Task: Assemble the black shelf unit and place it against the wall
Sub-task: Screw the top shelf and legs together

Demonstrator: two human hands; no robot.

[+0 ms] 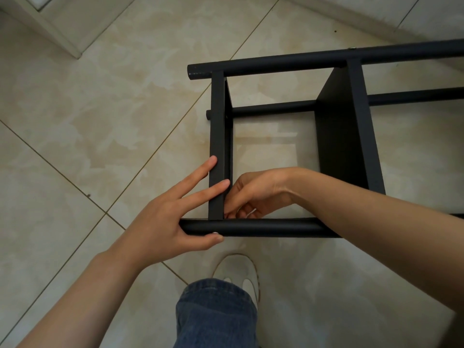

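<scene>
The black shelf unit (344,136) lies on its side on the tiled floor, with round tubes running left to right and flat panels between them. My left hand (173,222) holds the end of the near tube (263,227), thumb along its near side. Two of its straight fingers press on the end panel (218,136). My right hand (253,194) reaches inside the frame to the corner where that panel meets the near tube. Its fingers are curled there and pinch something small and pale, mostly hidden.
A white door frame or skirting (57,28) runs across the upper left, and a wall base (376,18) across the upper right. My jeans leg (216,315) and white shoe (238,275) stand just in front of the near tube. Bare tiles lie to the left.
</scene>
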